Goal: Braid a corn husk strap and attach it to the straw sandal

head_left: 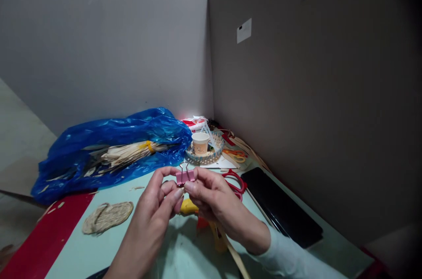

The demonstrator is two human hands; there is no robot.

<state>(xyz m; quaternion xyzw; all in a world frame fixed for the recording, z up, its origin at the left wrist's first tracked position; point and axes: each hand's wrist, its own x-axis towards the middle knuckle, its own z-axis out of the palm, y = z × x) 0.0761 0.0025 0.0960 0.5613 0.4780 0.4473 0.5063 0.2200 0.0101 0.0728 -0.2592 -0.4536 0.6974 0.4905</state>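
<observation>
A pink binder clip [185, 177] with its wire handles upright is between my two hands, above the table. My left hand [161, 200] is closed, its index finger and thumb at the clip's left and lower side. My right hand [217, 204] is closed too, thumb and index finger pinching at the clip's right side. Whatever the clip's jaws grip is mostly hidden by my fingertips. A pale, flat plant strip [234, 255] trails down from beneath my right hand. Under the hands lies a yellow-handled tool [188, 207], partly covered.
A small woven straw sole [107, 217] lies at left. Behind it, a blue plastic bag [82, 138] holds a straw bundle [128, 155]. A paper cup [200, 143] stands in a woven basket [216, 156]. Red scissors [244, 182] and a black flat object [280, 204] lie at right beside grey partitions.
</observation>
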